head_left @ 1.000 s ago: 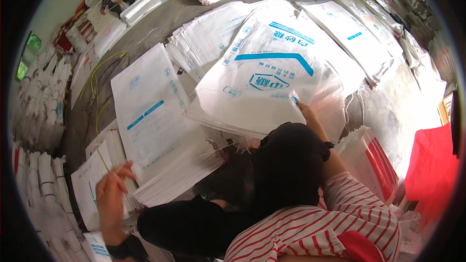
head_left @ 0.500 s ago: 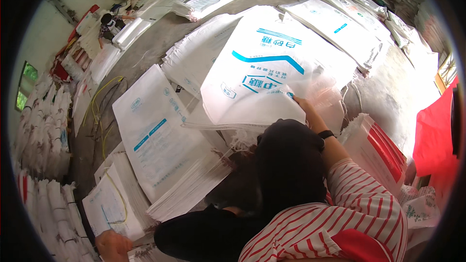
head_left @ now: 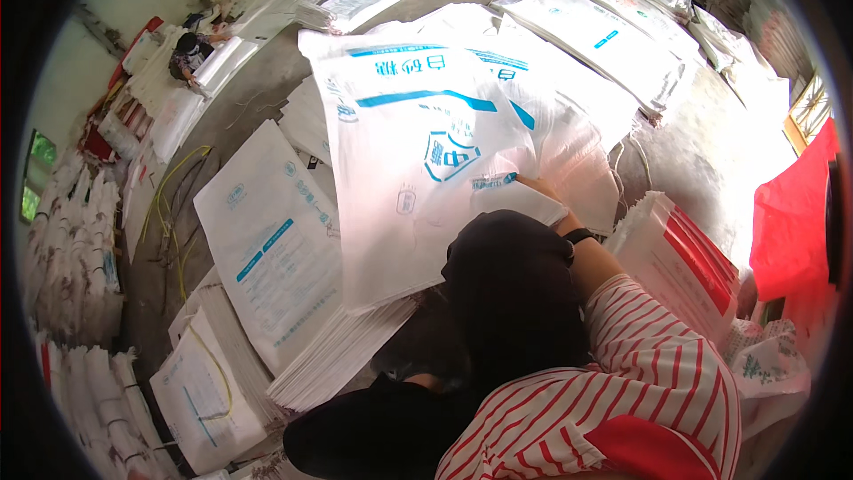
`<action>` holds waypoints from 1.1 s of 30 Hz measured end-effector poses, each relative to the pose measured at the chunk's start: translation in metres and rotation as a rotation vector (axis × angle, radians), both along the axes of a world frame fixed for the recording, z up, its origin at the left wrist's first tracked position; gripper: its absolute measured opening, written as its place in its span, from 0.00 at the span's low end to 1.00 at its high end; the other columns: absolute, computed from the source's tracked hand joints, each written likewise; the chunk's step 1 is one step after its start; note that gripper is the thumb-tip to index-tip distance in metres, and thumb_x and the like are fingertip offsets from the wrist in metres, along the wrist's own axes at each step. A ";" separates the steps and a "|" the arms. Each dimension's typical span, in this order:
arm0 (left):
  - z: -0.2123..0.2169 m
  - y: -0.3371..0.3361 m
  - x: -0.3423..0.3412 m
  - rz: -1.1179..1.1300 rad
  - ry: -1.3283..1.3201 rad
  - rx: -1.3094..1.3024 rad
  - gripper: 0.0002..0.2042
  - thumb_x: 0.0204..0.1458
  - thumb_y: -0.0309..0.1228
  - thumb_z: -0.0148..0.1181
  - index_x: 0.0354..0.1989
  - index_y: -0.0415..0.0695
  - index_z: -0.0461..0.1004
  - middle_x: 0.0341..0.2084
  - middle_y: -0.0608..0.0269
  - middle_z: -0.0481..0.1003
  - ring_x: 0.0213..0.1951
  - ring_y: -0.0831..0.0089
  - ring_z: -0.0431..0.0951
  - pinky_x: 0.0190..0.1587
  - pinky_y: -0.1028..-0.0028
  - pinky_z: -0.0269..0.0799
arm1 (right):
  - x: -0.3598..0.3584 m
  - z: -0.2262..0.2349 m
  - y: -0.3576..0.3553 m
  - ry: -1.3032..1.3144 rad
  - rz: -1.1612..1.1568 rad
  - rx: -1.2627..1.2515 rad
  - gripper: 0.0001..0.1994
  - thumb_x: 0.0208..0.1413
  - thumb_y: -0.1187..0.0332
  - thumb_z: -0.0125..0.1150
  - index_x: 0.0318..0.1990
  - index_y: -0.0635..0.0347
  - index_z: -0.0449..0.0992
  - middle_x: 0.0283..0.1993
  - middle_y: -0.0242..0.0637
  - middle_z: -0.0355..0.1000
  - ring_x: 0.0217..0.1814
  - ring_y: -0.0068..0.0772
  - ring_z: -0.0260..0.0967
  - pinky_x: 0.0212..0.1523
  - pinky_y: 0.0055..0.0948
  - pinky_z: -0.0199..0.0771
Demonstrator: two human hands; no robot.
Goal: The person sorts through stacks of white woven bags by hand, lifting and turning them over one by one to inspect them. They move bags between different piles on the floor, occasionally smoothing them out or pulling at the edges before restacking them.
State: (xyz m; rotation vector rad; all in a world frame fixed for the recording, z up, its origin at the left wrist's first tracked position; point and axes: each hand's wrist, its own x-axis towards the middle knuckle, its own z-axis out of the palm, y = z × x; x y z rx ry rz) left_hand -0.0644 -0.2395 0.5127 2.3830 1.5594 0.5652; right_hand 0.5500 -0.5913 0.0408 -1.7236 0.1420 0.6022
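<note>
Head view: we are looking down past a striped sleeve point(head_left: 622, 391) and a dark head covering point(head_left: 511, 293).
Right hand point(head_left: 538, 191): we are pressing on the big white sack point(head_left: 418, 160); fingers hidden under a flap, cannot tell.
Left hand: not showing.
Sack: lying atop a sack stack point(head_left: 346, 351) on the floor.
Risk: we are judging the slick top sack could slide off.
Around: another pile point(head_left: 267, 240) left, red-striped sacks point(head_left: 684, 267) right, crowding us.

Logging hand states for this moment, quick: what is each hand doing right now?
Left hand: not in view.
Right hand: on the big white sack with blue print, partly hidden behind it; whether it grips cannot be told.
</note>
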 end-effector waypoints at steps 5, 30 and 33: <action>-0.153 0.079 0.043 -0.186 0.322 0.556 0.25 0.55 0.32 0.58 0.62 0.40 0.62 0.65 0.44 0.56 0.67 0.49 0.55 0.66 0.54 0.51 | 0.015 -0.010 0.018 0.011 0.072 0.072 0.24 0.60 0.52 0.58 0.43 0.72 0.79 0.37 0.44 0.78 0.34 0.30 0.74 0.35 0.32 0.74; -0.533 -0.083 0.414 0.009 -0.405 -0.839 0.21 0.57 0.34 0.57 0.50 0.25 0.69 0.48 0.43 0.74 0.45 0.57 0.77 0.47 0.64 0.73 | 0.115 -0.070 0.011 -0.401 -0.260 -0.584 0.24 0.54 0.60 0.61 0.57 0.62 0.70 0.54 0.52 0.69 0.56 0.54 0.68 0.56 0.42 0.69; -0.553 -0.052 0.401 -0.031 -0.245 -0.729 0.20 0.59 0.32 0.56 0.51 0.26 0.68 0.47 0.45 0.74 0.44 0.58 0.76 0.46 0.63 0.74 | 0.126 -0.042 0.037 -0.328 -0.142 -0.541 0.20 0.56 0.60 0.59 0.51 0.65 0.73 0.48 0.54 0.73 0.54 0.56 0.70 0.55 0.45 0.69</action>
